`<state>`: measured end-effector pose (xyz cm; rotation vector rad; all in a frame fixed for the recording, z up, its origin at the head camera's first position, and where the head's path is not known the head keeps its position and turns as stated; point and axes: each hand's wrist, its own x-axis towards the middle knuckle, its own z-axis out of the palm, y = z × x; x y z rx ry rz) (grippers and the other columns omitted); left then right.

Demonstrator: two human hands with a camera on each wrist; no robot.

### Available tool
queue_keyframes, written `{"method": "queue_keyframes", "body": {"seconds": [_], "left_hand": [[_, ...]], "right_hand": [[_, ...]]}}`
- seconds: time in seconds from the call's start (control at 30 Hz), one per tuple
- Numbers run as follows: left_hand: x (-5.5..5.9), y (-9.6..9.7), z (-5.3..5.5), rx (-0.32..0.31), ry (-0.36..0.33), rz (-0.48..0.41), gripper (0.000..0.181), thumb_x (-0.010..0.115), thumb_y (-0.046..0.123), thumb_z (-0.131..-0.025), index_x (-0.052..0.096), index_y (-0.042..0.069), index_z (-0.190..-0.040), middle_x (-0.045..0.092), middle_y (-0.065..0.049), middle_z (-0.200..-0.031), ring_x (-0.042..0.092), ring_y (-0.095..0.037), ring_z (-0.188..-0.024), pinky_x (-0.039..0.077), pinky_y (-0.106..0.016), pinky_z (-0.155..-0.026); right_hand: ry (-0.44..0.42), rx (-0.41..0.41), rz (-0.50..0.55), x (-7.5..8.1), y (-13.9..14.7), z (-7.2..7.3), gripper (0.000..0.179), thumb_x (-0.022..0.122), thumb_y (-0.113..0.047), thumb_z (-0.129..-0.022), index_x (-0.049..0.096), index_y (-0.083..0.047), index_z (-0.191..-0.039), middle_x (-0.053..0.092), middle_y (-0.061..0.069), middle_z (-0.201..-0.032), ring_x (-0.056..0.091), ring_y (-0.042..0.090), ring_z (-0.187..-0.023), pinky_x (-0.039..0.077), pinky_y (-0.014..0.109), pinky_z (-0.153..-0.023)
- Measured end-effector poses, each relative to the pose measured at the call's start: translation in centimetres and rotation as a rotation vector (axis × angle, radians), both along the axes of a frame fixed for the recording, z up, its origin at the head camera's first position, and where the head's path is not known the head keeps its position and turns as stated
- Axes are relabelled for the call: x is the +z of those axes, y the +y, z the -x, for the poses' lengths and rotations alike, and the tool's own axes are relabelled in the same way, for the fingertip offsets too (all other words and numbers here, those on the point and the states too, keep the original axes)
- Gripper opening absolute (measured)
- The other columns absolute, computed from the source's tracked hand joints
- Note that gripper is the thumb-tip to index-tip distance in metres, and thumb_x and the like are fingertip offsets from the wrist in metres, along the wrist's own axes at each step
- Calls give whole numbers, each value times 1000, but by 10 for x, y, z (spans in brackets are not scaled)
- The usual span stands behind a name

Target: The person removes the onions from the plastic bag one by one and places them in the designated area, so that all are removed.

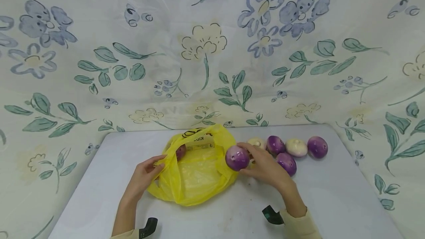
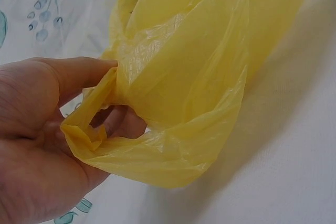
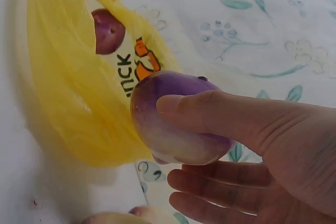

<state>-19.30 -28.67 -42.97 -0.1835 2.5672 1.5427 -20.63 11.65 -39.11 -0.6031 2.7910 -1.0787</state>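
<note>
A yellow plastic bag (image 1: 199, 180) lies on the table with its mouth spread toward me. My left hand (image 1: 146, 174) pinches the bag's left edge; in the left wrist view the thumb and fingers grip a folded loop of the thin plastic (image 2: 89, 124). Between thumb and fingers, my right hand (image 1: 267, 165) holds a glossy purple onion (image 1: 237, 158), paler on one side, right at the bag's right rim. Inside the bag another purple onion (image 1: 180, 152) shows at the left, partly covered by the plastic. The right wrist view shows it too (image 3: 108, 31).
Right of the bag lie several more onions: a white onion (image 1: 296, 148), purple ones (image 1: 317, 147) around it, and a second white onion (image 1: 257, 143) partly behind my right hand. A floral curtain (image 1: 206, 84) rises along the back edge of the white table (image 1: 345, 191).
</note>
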Motion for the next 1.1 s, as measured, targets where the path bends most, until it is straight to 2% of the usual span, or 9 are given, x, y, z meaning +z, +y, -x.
{"method": "queue_keyframes", "body": {"seconds": [0.17, 0.37, 0.5, 0.73, 0.9, 1.1], "left_hand": [[0, 0, 0, 0, -1, -10, 42, 59, 28, -99, 56, 15, -138, 58, -14, -134, 62, -16, -101, 54, -17, -82], [1, 0, 0, 1, 2, -5, 41, 59, 27, -99, 56, 14, -138, 58, -14, -135, 62, -16, -101, 53, -16, -82], [1, 0, -1, 6, -4, -4, 41, 58, 27, -99, 55, 14, -138, 58, -14, -134, 61, -17, -101, 53, -16, -82], [1, 0, 0, 4, -1, 7, 41, 58, 29, -99, 55, 15, -138, 58, -13, -134, 61, -18, -101, 53, -15, -82], [1, -1, -1, 7, -4, -3, 42, 58, 29, -99, 55, 15, -138, 58, -14, -134, 61, -17, -100, 53, -16, -81], [0, -1, -1, 9, -5, -3, 42, 58, 29, -99, 56, 15, -138, 58, -14, -134, 61, -17, -101, 53, -16, -82]], "right_hand": [[34, -2, 13, -4, 10, -1, 78, 84, -28, -77, 44, -34, -143, 60, -6, -133, 60, 11, -107, 53, 37, -94], [100, 25, 48, -5, 25, -1, 77, 85, -27, -76, 46, -24, -142, 60, -3, -133, 63, 13, -106, 55, 38, -93], [107, 13, 57, -2, 35, -1, 78, 86, -24, -75, 46, -21, -143, 61, 0, -133, 63, 15, -104, 56, 39, -91], [116, -28, -9, 0, 51, -3, 76, 84, -24, -77, 47, -18, -143, 64, 4, -129, 63, 14, -96, 57, 38, -83], [119, -39, 9, -3, 62, -3, 77, 84, -22, -77, 45, -17, -144, 61, 7, -132, 63, 15, -98, 56, 39, -84], [148, -32, 42, 1, 74, -5, 79, 84, -19, -77, 43, -18, -145, 61, 8, -129, 66, 18, -100, 57, 39, -86]]}}
